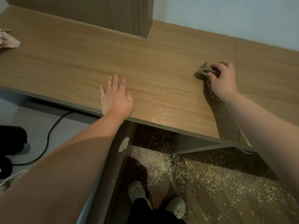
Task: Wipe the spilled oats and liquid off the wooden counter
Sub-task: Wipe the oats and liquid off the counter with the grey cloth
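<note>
Gripping a bunched cloth (203, 71) with the right hand (221, 78) back from the front edge of the worktop (80, 62), left hand (115, 96) flat and empty at that edge, mostly done: wet smear (163, 114) and stray oats (196, 98) left there.

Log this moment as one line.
right hand grips cloth on counter; left hand flat on counter; wet patch at front edge; oats on floor
</note>
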